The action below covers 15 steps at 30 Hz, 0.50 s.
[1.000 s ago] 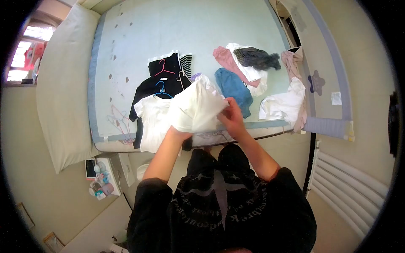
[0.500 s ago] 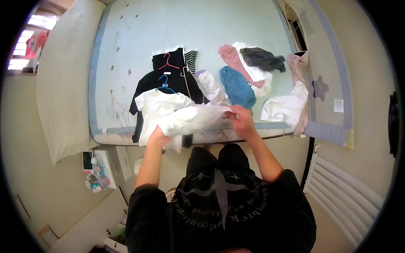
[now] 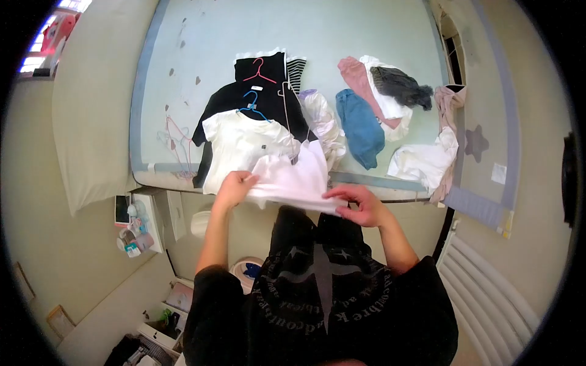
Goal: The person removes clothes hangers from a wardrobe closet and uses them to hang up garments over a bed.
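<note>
Over there, mid-frame, the pale garment spans the gap between two hands held apart, the left hand gripping its left side and the right hand its near right corner, apparently so its near edge stays straight.

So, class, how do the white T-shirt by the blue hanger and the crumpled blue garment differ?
The white T-shirt is spread out, while the blue garment is bunched up. The T-shirt has a blue hanger at its neck; the blue garment has none showing. A pale garment partly covers the T-shirt, but not the blue garment. Both lie on the bed.
</note>
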{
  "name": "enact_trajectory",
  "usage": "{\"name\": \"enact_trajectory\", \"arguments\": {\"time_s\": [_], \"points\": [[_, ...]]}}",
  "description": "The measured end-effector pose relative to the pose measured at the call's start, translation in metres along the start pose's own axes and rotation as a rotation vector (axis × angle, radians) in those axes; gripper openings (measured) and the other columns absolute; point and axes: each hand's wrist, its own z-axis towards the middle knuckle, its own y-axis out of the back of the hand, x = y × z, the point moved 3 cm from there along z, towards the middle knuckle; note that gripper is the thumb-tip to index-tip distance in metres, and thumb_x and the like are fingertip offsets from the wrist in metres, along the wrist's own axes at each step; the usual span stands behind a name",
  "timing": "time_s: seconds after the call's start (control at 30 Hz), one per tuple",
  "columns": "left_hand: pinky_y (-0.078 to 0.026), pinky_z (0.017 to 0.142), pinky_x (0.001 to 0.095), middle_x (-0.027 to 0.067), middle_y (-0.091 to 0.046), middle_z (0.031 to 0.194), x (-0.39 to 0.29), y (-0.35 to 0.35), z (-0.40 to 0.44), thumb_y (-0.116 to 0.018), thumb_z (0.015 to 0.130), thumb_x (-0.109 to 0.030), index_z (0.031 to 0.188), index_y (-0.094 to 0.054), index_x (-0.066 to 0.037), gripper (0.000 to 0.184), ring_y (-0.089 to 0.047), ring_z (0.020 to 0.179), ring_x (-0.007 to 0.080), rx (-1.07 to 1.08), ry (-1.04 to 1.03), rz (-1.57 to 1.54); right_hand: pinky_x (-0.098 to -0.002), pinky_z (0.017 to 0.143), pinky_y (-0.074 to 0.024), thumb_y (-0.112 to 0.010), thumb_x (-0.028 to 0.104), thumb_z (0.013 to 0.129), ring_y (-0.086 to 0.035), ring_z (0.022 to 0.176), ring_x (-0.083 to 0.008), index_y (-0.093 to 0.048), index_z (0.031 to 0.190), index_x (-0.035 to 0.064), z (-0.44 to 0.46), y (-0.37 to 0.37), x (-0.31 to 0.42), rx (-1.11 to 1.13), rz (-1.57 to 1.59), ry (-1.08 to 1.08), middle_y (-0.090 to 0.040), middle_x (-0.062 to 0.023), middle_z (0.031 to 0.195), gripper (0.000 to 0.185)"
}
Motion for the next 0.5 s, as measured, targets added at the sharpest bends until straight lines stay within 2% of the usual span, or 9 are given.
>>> {"name": "enact_trajectory", "arguments": {"time_s": [0.07,0.1,0.13,0.2,0.23,0.33,0.4,0.43,0.5], "points": [[-0.046,0.077,0.0279,-0.0041,-0.064,0.086,0.012,0.013,0.008,-0.062,0.100,-0.024,0.099,-0.069,-0.001,0.023,-0.056,0.080,0.0086,-0.099,-0.138,-0.305,-0.0260,0.063,-0.0446,-0.065,0.006,0.085,-0.055,0.067,-0.0094,-0.064,0.125,0.0122,0.010,-0.002,0.005,0.288,0.033,0.052,-0.060,-0.0019,0.077,0.041],[-0.043,0.080,0.0248,-0.0073,-0.059,0.087,0.011,0.020,0.004,-0.057,0.103,-0.022,0.101,-0.064,-0.004,0.019,-0.053,0.083,0.0059,-0.122,-0.187,-0.489,-0.0260,0.067,-0.0470,-0.062,0.004,0.087,-0.057,0.071,-0.0102,-0.058,0.131,0.0112,0.019,-0.006,0.009,0.495,0.007,0.039,-0.059,-0.0015,0.078,0.045],[-0.040,0.082,0.0222,-0.0080,-0.059,0.091,0.010,0.024,0.001,-0.058,0.103,-0.022,0.104,-0.064,-0.006,0.017,-0.051,0.088,0.0043,-0.059,-0.235,-0.720,-0.0262,0.070,-0.0481,-0.063,0.004,0.087,-0.059,0.073,-0.0109,-0.056,0.133,0.0109,0.028,-0.013,0.008,0.572,0.070,0.017,-0.060,-0.0018,0.080,0.046],[-0.040,0.083,0.0221,-0.0074,-0.059,0.090,0.003,0.036,-0.010,-0.057,0.104,-0.021,0.104,-0.064,-0.008,0.015,-0.050,0.087,0.0040,-0.043,-0.227,-0.862,-0.0266,0.075,-0.0504,-0.065,0.005,0.089,-0.061,0.078,-0.0124,-0.052,0.137,0.0102,0.045,-0.032,-0.001,0.727,0.195,-0.026,-0.062,-0.0024,0.085,0.050],[-0.040,0.084,0.0221,-0.0067,-0.059,0.091,0.006,0.041,-0.012,-0.056,0.103,-0.020,0.104,-0.064,-0.008,0.014,-0.050,0.088,0.0042,0.001,-0.229,-0.905,-0.0279,0.071,-0.0480,-0.071,0.012,0.090,-0.059,0.072,-0.0121,-0.050,0.140,0.0096,0.054,-0.042,-0.015,0.699,0.259,-0.006,-0.064,-0.0013,0.081,0.053],[-0.038,0.088,0.0227,-0.0041,-0.059,0.094,0.018,0.056,-0.022,-0.053,0.103,-0.015,0.104,-0.062,-0.006,0.013,-0.050,0.093,0.0053,0.100,-0.266,-0.984,-0.0288,0.076,-0.0518,-0.069,0.015,0.094,-0.063,0.077,-0.0142,-0.050,0.142,0.0109,0.092,-0.034,-0.051,0.693,0.393,-0.180,-0.069,-0.0025,0.093,0.052],[-0.037,0.091,0.0236,-0.0020,-0.059,0.097,0.010,0.059,-0.027,-0.052,0.102,-0.013,0.103,-0.061,-0.005,0.012,-0.050,0.097,0.0068,0.136,-0.330,-0.968,-0.0307,0.085,-0.0538,-0.061,0.012,0.097,-0.066,0.092,-0.0161,-0.050,0.142,0.0094,0.128,-0.017,-0.113,0.343,0.500,-0.302,-0.069,-0.0099,0.107,0.047],[-0.035,0.096,0.0259,0.0010,-0.058,0.104,0.006,0.061,-0.033,-0.050,0.099,-0.011,0.100,-0.058,-0.003,0.011,-0.049,0.104,0.0102,0.062,-0.300,-0.928,-0.0310,0.085,-0.0535,-0.060,0.013,0.097,-0.066,0.092,-0.0159,-0.050,0.141,0.0078,0.149,-0.008,-0.146,0.153,0.480,-0.287,-0.069,-0.0101,0.108,0.046],[-0.034,0.097,0.0276,0.0026,-0.057,0.108,0.012,0.066,-0.038,-0.049,0.097,-0.012,0.099,-0.057,-0.003,0.012,-0.048,0.106,0.0119,0.025,-0.312,-0.909,-0.0316,0.088,-0.0525,-0.059,0.013,0.096,-0.065,0.095,-0.0163,-0.051,0.140,0.0042,0.186,0.002,-0.221,-0.149,0.425,-0.306,-0.068,-0.0108,0.110,0.046]]}}
